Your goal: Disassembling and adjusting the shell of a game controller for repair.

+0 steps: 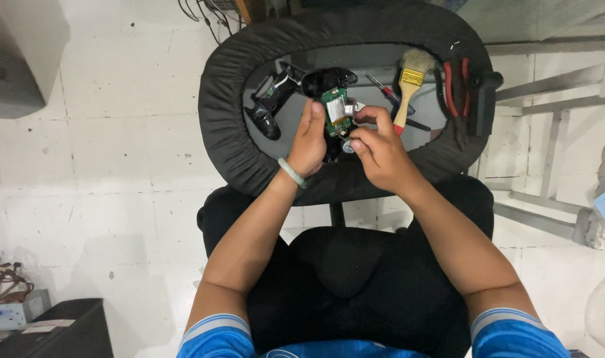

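1. Left hand [309, 142] grips the opened black plastic game controller shell with a green circuit board [334, 113] from its left side, fingers wrapped tight around the body, thumb on top.
2. Right hand [377, 149] comes in from the right of the controller, fingers pinched narrow on a small silver cylindrical part [348, 146] at the lower edge of the board; cannot tell whether that part is attached.
3. Controller is held just above the round grey tabletop with a padded black fabric rim [223, 113], near its middle.
4. Left of the controller: a detached black controller half with a green board [269, 99], lying on the tabletop.
5. Right of the controller: a paintbrush with a wooden handle, yellow ferrule and pale bristles [408, 83], lying flat, touching a red-handled screwdriver [389, 94].
6. Farther right of the controller, at the rim: red-handled pliers [455, 79].
7. Pale green bangle [292, 172] on the left wrist.
8. Black office chair [345, 278] below the controller, under the arms.
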